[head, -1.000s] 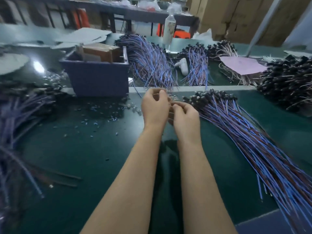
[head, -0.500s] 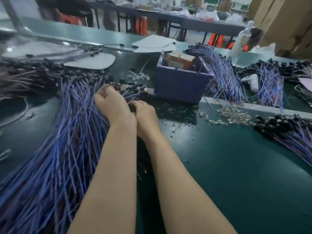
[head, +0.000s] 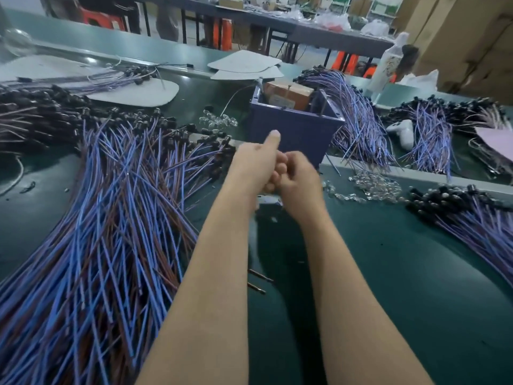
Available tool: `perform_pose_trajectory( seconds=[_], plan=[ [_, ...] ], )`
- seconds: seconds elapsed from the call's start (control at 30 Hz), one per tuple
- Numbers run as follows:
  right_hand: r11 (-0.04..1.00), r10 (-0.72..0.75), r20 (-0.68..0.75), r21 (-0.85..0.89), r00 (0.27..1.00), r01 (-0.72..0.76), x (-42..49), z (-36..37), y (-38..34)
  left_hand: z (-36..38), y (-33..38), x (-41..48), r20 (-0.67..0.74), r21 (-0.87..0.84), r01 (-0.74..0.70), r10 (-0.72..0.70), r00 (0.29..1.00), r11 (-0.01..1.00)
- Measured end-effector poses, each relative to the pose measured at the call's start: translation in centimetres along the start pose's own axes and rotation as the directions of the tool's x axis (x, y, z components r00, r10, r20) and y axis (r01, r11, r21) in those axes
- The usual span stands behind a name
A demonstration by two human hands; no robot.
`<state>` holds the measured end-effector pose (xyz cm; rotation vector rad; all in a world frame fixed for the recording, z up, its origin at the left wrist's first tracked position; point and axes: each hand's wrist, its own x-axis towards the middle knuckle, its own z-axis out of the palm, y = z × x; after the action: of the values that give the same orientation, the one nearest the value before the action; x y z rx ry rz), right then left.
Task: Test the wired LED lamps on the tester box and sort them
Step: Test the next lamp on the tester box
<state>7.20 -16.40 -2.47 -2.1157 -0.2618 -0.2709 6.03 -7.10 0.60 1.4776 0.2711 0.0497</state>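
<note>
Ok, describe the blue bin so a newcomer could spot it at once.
On the green table, follow the pale strip across it to the middle. The blue bin stands just behind, square-walled, with a brown cardboard box inside. It is the only solid container among the loose wire bundles.

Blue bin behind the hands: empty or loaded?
Loaded: the blue bin holds a brown cardboard box rising above its rim.

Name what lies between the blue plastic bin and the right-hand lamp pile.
Head view: a scatter of small clear plastic pieces on the green table.
</note>
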Motion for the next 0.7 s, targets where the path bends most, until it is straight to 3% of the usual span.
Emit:
perform_pose_trajectory(
  seconds=[0.1,0.17,0.2,0.27,0.33,0.37,0.43,0.5,0.53,0.6,0.7],
  plan=[
    [0.989,0.083,-0.155,0.135,0.984,-0.063,-0.4,-4.4,2.2,1.8,-0.4,-1.0,0.225,0.2,0.149,-0.193,0.955,0.968],
    [0.973,0.125,-0.212,0.216,0.969,-0.079,-1.0,-6.6,3.4,3.8,-1.1,-1.4,0.269,0.196,0.244,-0.292,0.918,0.95],
    [0.968,0.155,-0.239,0.232,0.959,-0.099,-1.3,-7.5,3.9,4.9,-1.6,-1.6,0.251,0.109,0.287,-0.306,0.918,0.952],
    [0.959,0.223,-0.307,0.238,0.925,-0.153,-1.9,-9.0,5.1,6.8,-2.4,-1.5,0.172,-0.226,0.305,-0.27,0.947,0.925],
    [0.943,0.31,-0.416,0.247,0.855,-0.222,-2.4,-10.4,6.3,7.6,-2.8,-1.3,0.082,-0.591,0.213,-0.204,0.975,0.778],
    [0.933,0.354,-0.475,0.239,0.806,-0.269,-2.7,-11.3,6.9,7.6,-3.0,-1.0,0.029,-0.692,0.141,-0.168,0.985,0.708],
    [0.91,0.399,-0.569,0.152,0.719,-0.385,-3.2,-12.8,8.0,7.6,-3.2,-0.6,-0.05,-0.743,0.022,-0.088,0.995,0.669],
    [0.887,0.347,-0.642,-0.012,0.684,-0.461,-3.5,-13.6,8.4,8.1,-3.3,-0.6,-0.081,-0.695,-0.052,-0.007,0.997,0.717],
    [0.888,0.274,-0.671,-0.098,0.689,-0.449,-3.5,-13.5,8.0,8.6,-3.3,-0.8,-0.083,-0.655,-0.075,0.027,0.996,0.752],
    [0.938,0.085,-0.656,-0.202,0.75,-0.283,-3.3,-12.6,6.6,10.0,-3.5,-1.3,-0.053,-0.588,-0.087,0.069,0.996,0.804],
    [0.983,-0.039,-0.395,-0.181,0.918,-0.036,-2.3,-10.0,4.5,11.9,-4.0,-1.9,-0.003,-0.505,-0.084,0.095,0.995,0.859]
  ],
)
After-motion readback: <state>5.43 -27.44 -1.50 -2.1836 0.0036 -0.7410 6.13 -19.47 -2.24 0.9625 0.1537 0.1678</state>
